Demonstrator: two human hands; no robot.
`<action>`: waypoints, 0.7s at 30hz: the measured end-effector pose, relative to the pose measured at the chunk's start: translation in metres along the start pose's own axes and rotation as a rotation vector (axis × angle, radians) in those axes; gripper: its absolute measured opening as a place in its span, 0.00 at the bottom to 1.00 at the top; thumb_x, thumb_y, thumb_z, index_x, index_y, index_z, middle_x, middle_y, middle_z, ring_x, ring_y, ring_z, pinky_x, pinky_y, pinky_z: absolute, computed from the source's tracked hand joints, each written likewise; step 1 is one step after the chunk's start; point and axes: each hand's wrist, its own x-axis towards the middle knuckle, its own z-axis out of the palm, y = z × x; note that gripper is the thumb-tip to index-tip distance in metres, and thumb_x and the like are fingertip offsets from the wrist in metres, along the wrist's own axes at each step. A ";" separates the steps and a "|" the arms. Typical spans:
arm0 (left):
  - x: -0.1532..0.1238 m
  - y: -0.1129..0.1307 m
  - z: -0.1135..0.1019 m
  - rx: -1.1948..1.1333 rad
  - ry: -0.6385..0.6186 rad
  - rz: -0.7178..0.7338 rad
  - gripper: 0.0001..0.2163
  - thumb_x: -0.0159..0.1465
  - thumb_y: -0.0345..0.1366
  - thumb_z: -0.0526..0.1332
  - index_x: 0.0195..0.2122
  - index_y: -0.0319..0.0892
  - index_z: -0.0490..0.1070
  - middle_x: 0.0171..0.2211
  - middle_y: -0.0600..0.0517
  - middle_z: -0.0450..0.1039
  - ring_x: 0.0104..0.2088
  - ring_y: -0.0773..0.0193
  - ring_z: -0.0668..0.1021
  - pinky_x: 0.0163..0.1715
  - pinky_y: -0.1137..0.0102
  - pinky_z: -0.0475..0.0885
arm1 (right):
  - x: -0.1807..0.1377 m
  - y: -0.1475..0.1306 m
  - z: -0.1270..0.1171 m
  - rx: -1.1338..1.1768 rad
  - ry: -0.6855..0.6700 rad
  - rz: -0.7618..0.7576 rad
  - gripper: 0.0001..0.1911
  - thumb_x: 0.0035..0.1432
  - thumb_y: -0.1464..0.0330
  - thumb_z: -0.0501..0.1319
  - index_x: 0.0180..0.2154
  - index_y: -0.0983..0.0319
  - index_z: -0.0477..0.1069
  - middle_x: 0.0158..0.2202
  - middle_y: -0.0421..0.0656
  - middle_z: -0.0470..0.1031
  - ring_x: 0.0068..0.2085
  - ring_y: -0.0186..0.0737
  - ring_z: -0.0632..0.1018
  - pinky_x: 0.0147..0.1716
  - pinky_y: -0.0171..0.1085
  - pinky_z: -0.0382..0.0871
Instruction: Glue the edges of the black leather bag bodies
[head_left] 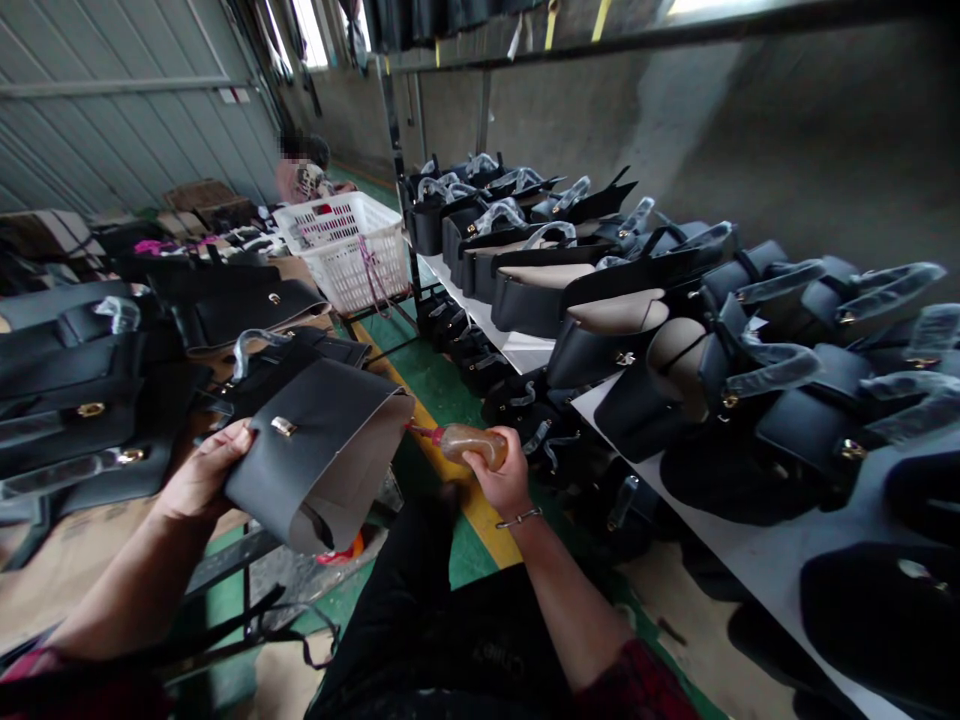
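My left hand grips the lower left edge of a dark handbag, thumb over the outer face. The bag is tilted, with its pale lined opening turned towards me and to the right; a small gold clasp sits on its face. Wrapped in my right hand is a squeeze bottle of amber liquid, probably glue. Its thin red nozzle points left, at or very near the right edge of the bag's opening; contact is hard to make out.
On the left, a work table covered in cardboard bears several dark bags. A white plastic basket stands beyond it, near a seated person. Along the right runs a shelf rack full of dark handbags with plastic-wrapped handles.
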 end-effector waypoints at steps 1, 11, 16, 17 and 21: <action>0.000 0.000 0.000 0.000 0.006 -0.002 0.19 0.35 0.40 0.77 0.24 0.40 0.71 0.15 0.56 0.68 0.14 0.70 0.66 0.11 0.77 0.62 | -0.001 0.001 0.000 0.006 -0.003 0.009 0.20 0.48 0.63 0.67 0.42 0.58 0.64 0.37 0.41 0.70 0.37 0.41 0.75 0.39 0.41 0.72; 0.000 0.003 0.005 -0.025 0.061 -0.023 0.18 0.35 0.36 0.75 0.26 0.39 0.73 0.17 0.55 0.71 0.14 0.70 0.68 0.12 0.78 0.64 | -0.022 -0.002 -0.007 -0.015 -0.093 0.035 0.20 0.44 0.63 0.68 0.40 0.59 0.66 0.36 0.41 0.71 0.35 0.41 0.74 0.37 0.41 0.72; 0.000 0.003 0.005 -0.036 0.074 -0.020 0.17 0.33 0.34 0.75 0.25 0.39 0.73 0.16 0.56 0.70 0.14 0.70 0.68 0.12 0.78 0.64 | -0.037 -0.006 -0.007 -0.038 -0.155 0.043 0.19 0.45 0.65 0.68 0.40 0.59 0.67 0.36 0.40 0.72 0.35 0.39 0.74 0.36 0.39 0.72; 0.000 0.003 0.005 -0.037 0.080 -0.019 0.17 0.33 0.33 0.75 0.25 0.39 0.73 0.16 0.56 0.70 0.14 0.70 0.68 0.12 0.78 0.64 | -0.038 -0.006 -0.007 -0.042 -0.164 0.040 0.19 0.45 0.66 0.68 0.40 0.58 0.67 0.36 0.40 0.72 0.35 0.39 0.74 0.36 0.39 0.72; 0.001 0.002 0.005 -0.028 0.079 -0.011 0.18 0.33 0.35 0.75 0.25 0.39 0.73 0.17 0.56 0.71 0.14 0.71 0.68 0.12 0.79 0.64 | -0.030 -0.002 -0.006 -0.060 -0.104 -0.005 0.19 0.47 0.64 0.68 0.40 0.59 0.66 0.37 0.41 0.72 0.37 0.41 0.75 0.39 0.41 0.72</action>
